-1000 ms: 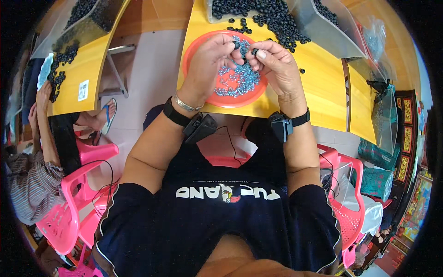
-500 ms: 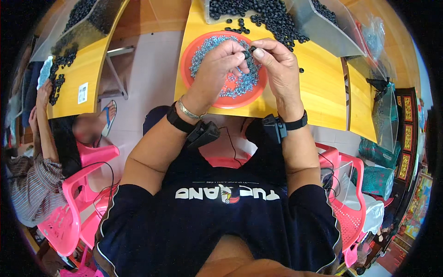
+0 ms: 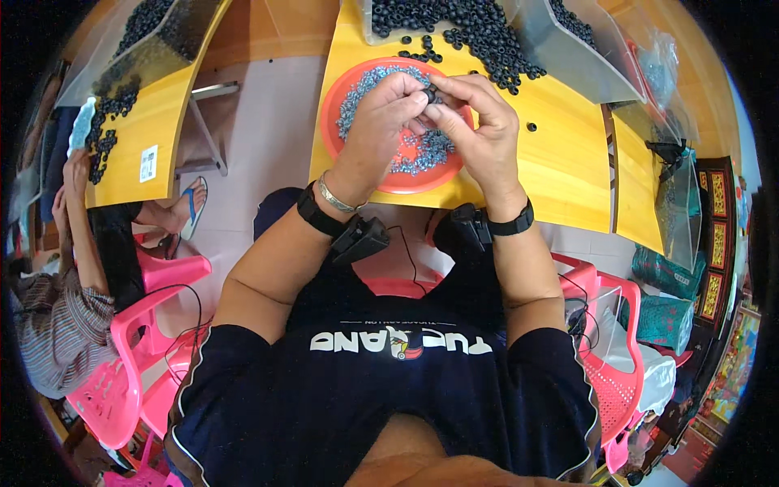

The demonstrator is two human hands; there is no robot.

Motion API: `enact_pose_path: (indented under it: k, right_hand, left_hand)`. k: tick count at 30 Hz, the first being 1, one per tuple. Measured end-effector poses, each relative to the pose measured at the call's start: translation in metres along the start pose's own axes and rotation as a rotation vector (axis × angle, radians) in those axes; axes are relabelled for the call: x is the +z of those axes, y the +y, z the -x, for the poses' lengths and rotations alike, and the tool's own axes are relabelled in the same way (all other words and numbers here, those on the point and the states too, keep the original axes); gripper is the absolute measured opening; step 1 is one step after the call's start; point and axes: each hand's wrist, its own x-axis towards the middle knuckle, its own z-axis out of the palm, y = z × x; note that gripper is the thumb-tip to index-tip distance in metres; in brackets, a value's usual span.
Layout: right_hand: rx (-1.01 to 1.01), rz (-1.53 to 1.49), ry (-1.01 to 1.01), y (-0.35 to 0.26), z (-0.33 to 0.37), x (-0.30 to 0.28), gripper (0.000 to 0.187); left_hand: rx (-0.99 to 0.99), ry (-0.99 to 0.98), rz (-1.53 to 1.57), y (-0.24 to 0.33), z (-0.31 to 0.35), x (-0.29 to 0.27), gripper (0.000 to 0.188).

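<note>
Both hands meet above a round red-orange tray (image 3: pixel 331 122) that holds many small shiny blue-silver pieces (image 3: pixel 357 109). My left hand (image 3: pixel 385 114) is closed, its thumb and fingers pinching a small black ring-shaped part (image 3: pixel 429 96). From the other side my right hand (image 3: pixel 480 114) is closed on the same black part, thumb and fingertips against it. Fingers hide most of the part, and whether a second small piece is between them cannot be seen. Wrist straps with dark devices are on both my forearms.
Loose black rings (image 3: pixel 495 49) are heaped at the back of the yellow table (image 3: pixel 560 154), beside clear bins (image 3: pixel 560 49). One black ring (image 3: pixel 531 127) lies apart at the right. A co-worker's hand (image 3: pixel 75 170) is at another yellow table (image 3: pixel 130 166) on the left.
My right hand has moved left, bringing its fingertips against the black part in my left hand. Earlier it held a small black piece slightly apart. My left hand has hardly moved.
</note>
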Motion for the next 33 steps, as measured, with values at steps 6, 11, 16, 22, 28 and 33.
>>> enact_pose_path:
  k: [6,11,16,22,28,33]
  right_hand:
    - [-0.141,0.226,0.033,0.002,-0.001,0.000,0.030]
    - [-0.148,0.231,0.029,-0.001,-0.003,-0.002,0.031]
    - [-0.178,0.185,-0.034,-0.001,-0.006,-0.008,0.032]
    - [-0.227,0.210,-0.022,0.002,-0.007,-0.007,0.029]
    - [-0.263,0.249,0.018,-0.003,-0.008,-0.004,0.028]
    - [-0.328,0.362,0.052,0.000,-0.008,-0.002,0.028]
  left_hand:
    - [0.003,-0.026,-0.024,0.002,0.000,-0.001,0.015]
    - [-0.033,-0.094,0.141,0.006,0.001,-0.003,0.019]
    - [-0.144,-0.143,0.255,0.015,0.002,0.003,0.023]
    - [-0.101,-0.204,0.281,0.011,0.001,0.001,0.027]
    - [-0.082,-0.209,0.344,0.006,0.000,0.003,0.027]
    - [-0.111,-0.195,0.371,0.010,0.001,0.005,0.026]
